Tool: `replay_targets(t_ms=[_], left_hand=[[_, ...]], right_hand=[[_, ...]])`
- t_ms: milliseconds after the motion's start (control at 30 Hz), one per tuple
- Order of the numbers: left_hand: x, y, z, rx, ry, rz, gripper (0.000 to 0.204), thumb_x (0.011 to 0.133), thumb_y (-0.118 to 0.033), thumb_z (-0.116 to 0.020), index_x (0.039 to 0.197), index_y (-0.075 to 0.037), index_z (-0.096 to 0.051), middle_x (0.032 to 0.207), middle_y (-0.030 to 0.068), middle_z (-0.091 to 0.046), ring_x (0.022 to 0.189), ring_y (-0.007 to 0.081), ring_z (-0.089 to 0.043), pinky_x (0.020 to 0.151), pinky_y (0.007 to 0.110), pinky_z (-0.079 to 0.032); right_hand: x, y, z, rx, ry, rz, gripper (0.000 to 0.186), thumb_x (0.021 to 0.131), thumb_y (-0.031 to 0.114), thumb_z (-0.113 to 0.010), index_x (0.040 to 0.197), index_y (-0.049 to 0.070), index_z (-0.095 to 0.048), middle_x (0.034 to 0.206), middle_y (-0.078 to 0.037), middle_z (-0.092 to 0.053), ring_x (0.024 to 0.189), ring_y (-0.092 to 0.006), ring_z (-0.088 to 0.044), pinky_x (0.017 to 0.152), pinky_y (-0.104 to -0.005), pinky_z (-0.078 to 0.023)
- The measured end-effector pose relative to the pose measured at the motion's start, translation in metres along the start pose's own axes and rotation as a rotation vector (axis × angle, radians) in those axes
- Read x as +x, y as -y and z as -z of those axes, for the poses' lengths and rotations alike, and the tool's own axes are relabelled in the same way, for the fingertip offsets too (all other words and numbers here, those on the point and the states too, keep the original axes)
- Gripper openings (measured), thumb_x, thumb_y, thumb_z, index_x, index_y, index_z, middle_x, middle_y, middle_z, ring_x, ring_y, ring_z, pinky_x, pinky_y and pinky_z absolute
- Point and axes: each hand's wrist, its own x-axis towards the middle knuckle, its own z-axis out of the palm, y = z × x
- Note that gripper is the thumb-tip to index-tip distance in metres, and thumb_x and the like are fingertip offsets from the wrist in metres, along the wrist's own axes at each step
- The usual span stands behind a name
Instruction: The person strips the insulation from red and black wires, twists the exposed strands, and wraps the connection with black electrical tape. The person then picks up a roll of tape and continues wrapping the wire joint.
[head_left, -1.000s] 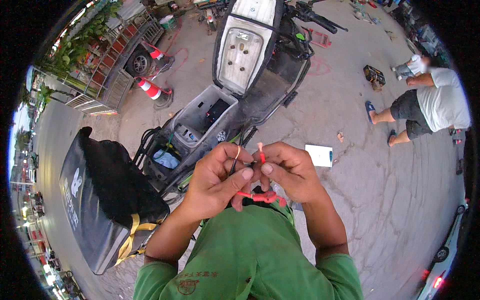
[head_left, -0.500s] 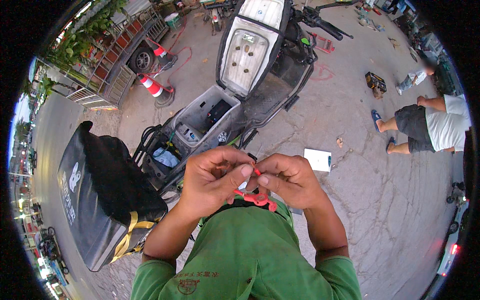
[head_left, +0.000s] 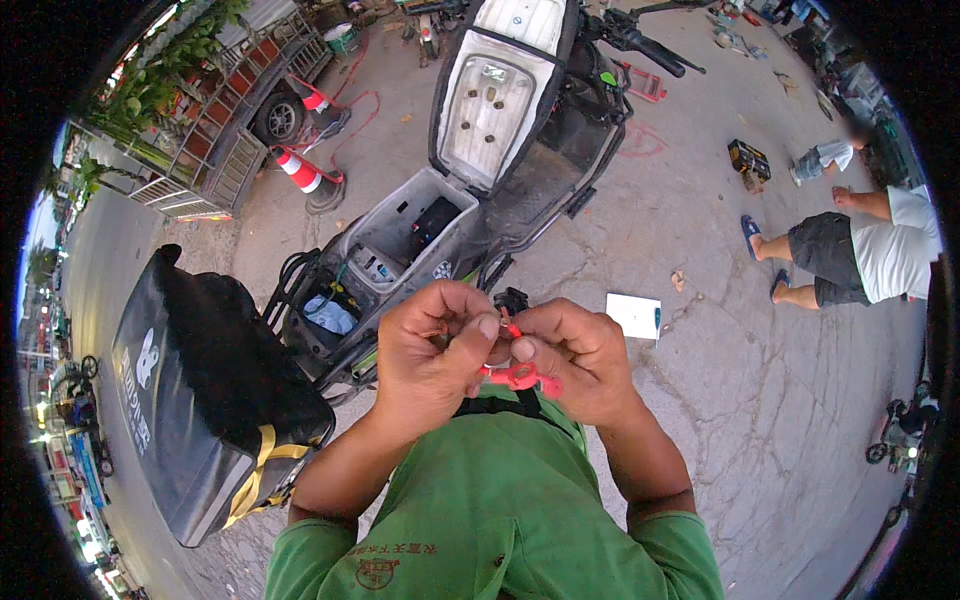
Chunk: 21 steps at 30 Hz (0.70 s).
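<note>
In front of my green shirt, my two hands meet. My left hand is closed, thumb and fingers pinching the thin bare end of a red wire. Pressed close beside it, my right hand pinches the red insulated part. A red plastic piece with a round loop hangs just under the fingertips; how it joins the wire is hidden. A coppery strand shows at my left fingers. Beyond the hands stands a scooter with its seat raised over a grey storage tub.
A black delivery box with yellow straps is at left. Two traffic cones, one nearer, stand by a metal-railed cart. A white flat box lies on the cracked pavement. At right are a person in dark shorts and a black-yellow case.
Both hands have shifted slightly, and the red plastic piece has risen a little closer beneath the fingers. A motorcycle has appeared at the far right, where a car with a red light was.
</note>
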Motion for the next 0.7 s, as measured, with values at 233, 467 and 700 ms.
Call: replay_targets(t_ms=[233,467,700], left_hand=[[0.001,0.012,-0.007,0.017,-0.083,-0.168,0.005,0.092,-0.001,-0.065,0.093,0.000,-0.060,0.084,0.0006,-0.064,0.071,0.0033,-0.057,0.063,0.020,-0.048],[0.007,0.012,-0.003,0.099,-0.017,-0.145,0.009,0.090,-0.002,-0.065,0.098,0.000,-0.061,0.083,0.0012,-0.063,0.068,0.0040,-0.056,0.059,0.021,-0.046],[0.008,0.020,0.011,0.106,-0.028,-0.022,0.022,0.088,-0.020,-0.070,0.091,-0.001,-0.061,0.072,0.0000,-0.054,0.052,0.0057,-0.045,0.046,0.022,-0.037]], right_hand=[[-0.002,0.005,-0.014,0.228,-0.124,-0.188,0.014,0.099,0.007,-0.059,0.107,-0.003,-0.062,0.091,-0.010,-0.072,0.078,-0.0125,-0.068,0.070,-0.0266,-0.054],[-0.008,0.002,-0.011,0.220,-0.126,-0.210,0.015,0.098,0.009,-0.061,0.107,-0.002,-0.063,0.090,-0.009,-0.071,0.071,-0.0109,-0.065,0.061,-0.0271,-0.054],[-0.008,-0.006,-0.002,0.009,-0.018,-0.061,0.013,0.098,0.008,-0.059,0.106,-0.001,-0.062,0.087,-0.007,-0.070,0.069,-0.0119,-0.066,0.061,-0.0284,-0.053]])
